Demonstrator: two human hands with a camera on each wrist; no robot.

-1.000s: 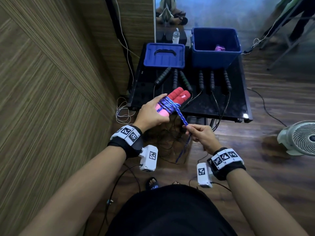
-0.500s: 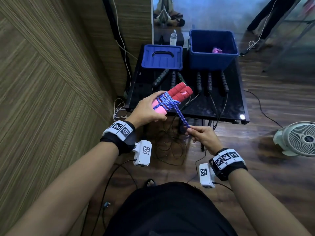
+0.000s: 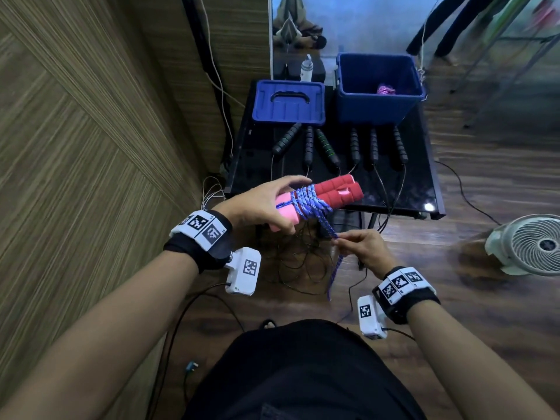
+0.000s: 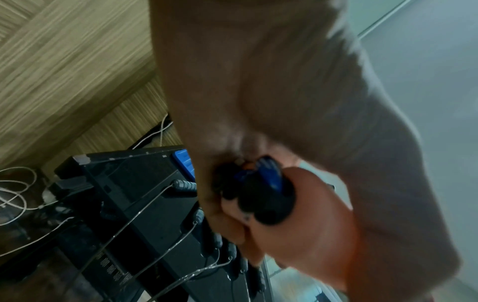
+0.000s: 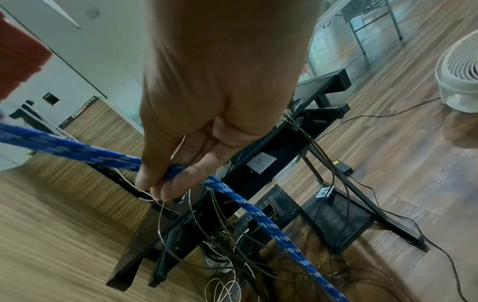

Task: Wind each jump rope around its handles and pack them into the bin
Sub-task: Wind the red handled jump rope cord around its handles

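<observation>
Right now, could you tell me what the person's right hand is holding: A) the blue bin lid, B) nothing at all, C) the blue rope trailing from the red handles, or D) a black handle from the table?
C: the right hand pinches the blue rope, which runs up to the wrapped red handles gripped by the left hand.

I see a black table (image 3: 424,189) with a glossy top, standing on a wooden floor (image 3: 485,298). At its far edge a blue bin (image 3: 378,104) stands on the right and a blue lid (image 3: 288,103) lies flat on the left, just beside it. In front of them six dark jump-rope handles (image 3: 354,147) lie in a row, and their thin cords (image 3: 391,189) hang over the near edge. On the floor, to the right of the table, I see a white fan (image 3: 533,244).
</observation>
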